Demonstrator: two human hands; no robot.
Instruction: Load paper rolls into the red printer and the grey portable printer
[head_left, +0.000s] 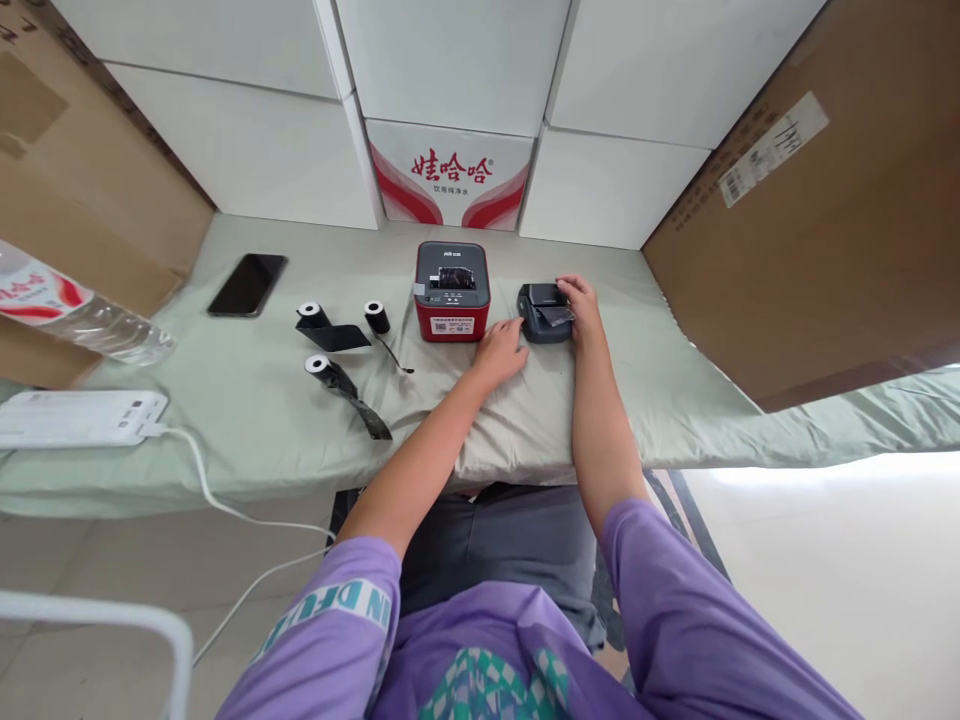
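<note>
A small black portable label printer lies on the cloth in front of me, with a dark strip of paper on its top. My right hand grips its right side, with fingers bent round the back corner. My left hand rests low on the cloth, fingers stretched out and fingertips at the printer's left edge. Just left of that hand stands a larger red and black printer with dark paper in its top slot. Three black paper rolls, a back roll, a small roll and a front roll, lie farther left, partly unrolled.
At the left lie a phone, a clear water bottle and a white power strip with its cable. White cartons line the back. Brown cardboard boxes stand on the left and right. Pale green cloth covers the table.
</note>
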